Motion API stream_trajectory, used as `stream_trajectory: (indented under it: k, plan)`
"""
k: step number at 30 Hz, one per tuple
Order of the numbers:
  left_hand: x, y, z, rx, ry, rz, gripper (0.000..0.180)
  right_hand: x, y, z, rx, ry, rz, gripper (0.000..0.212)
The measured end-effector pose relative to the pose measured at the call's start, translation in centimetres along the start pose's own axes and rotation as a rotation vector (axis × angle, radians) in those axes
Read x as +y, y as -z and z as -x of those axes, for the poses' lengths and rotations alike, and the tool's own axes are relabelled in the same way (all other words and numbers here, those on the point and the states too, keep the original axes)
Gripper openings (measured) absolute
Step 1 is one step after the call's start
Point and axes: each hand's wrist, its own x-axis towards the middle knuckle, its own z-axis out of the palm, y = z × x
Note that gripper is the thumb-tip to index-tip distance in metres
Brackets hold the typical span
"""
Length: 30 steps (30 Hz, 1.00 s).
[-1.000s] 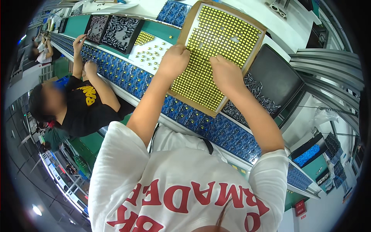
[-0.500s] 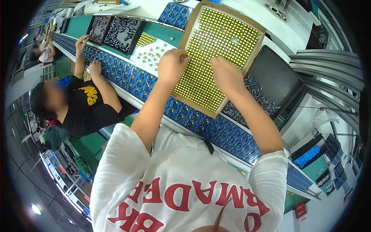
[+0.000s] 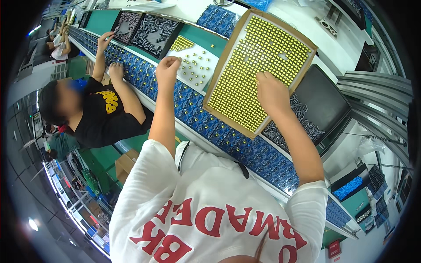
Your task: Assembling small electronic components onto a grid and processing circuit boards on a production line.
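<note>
From where I stand, the small yellow-topped parts (image 3: 245, 83) sit in tight rows in a shallow cardboard tray (image 3: 232, 122), ordered, I'd guess, so each can be picked singly. The tray lies angled beside the blue circuit boards (image 3: 210, 120), probably to keep it within easy reach. Over it, the person's right hand (image 3: 272, 94) has its fingers drawn together, tips at the parts; whether they grip one I can't tell. The left hand (image 3: 167, 72) hangs above the boards, thumb and forefinger nearly meeting; anything between them is too small to make out. Near it, a white sheet (image 3: 212, 65) bears looser yellow parts. Rightward lies a black tray (image 3: 331, 94) of dark cylinders (image 3: 302, 118); leftward, a co-worker (image 3: 105, 105) reaches toward the line.
</note>
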Motion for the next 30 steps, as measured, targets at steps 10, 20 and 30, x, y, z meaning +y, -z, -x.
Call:
stream_trajectory:
  k: [10, 20, 30]
  plan:
    - [-1.0, 1.0, -1.5, -0.193, -0.020, 0.127, 0.022, -0.2, 0.0, 0.0, -0.022, -0.034, 0.046, 0.007]
    - [-1.6, -0.2, -3.0, -0.018, -0.539, -0.417, 0.015, -0.6, 0.1, -0.3, -0.053, -0.047, 0.086, 0.007]
    - [-0.5, -0.6, -4.2, -0.129, -0.525, -0.718, 0.012, -0.8, 0.2, -0.5, -0.084, -0.089, 0.106, 0.006]
